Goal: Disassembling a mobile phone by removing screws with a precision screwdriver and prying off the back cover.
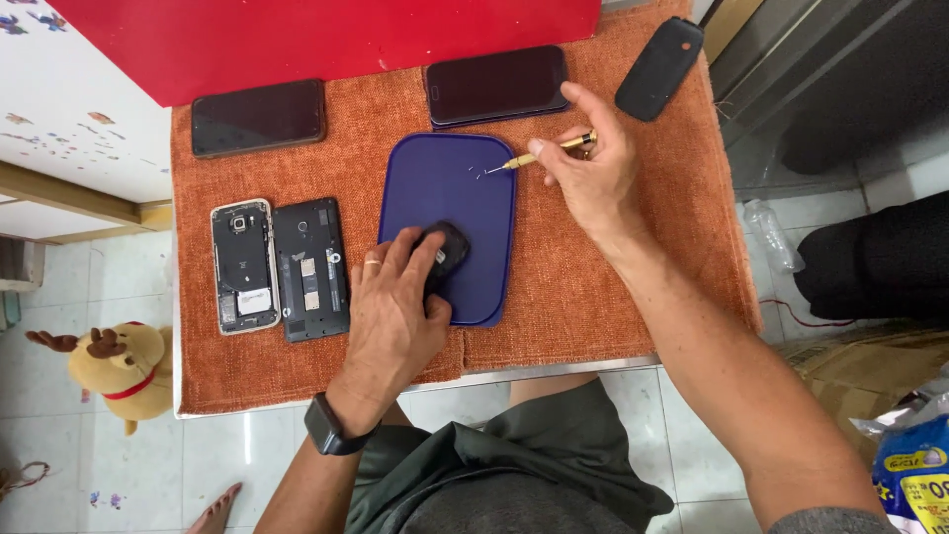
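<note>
A small black device (447, 253), probably a compact phone though the fingers hide much of it, lies at the near end of a dark blue mat (450, 188) in the middle of an orange cloth (633, 257) on a small table. The left hand (390, 316), a ring on one finger and a dark watch at the wrist, lies over the device with fingers curled, pinning it to the mat. The right hand (588, 168) is closed in a pinch on a thin gold-coloured screwdriver (539, 155), its tip over the far right part of the mat beside a few tiny pale specks (477, 173), which may be screws.

Those specks look like the weak point: a brush of the tip or a nudge of the mat could scatter them onto the cloth or the tiled floor. The device could also slip if the left hand eases its pressure.

To the left lie an opened phone (243, 265) with its inner parts showing and a dark back frame (310, 269) just beside it. Two dark-screened phones (258, 117) (496, 86) lie along the far side, and a black case (659, 67) sits at the far right corner. A red panel (326, 35) rises behind the table. At the near right edge of the picture is a blue and yellow printed bag (914, 473), with a brown cardboard box (860, 371) beside it and a clear plastic bottle (773, 233) on the floor. A plush reindeer toy (114, 366) lies on the floor to the left.
</note>
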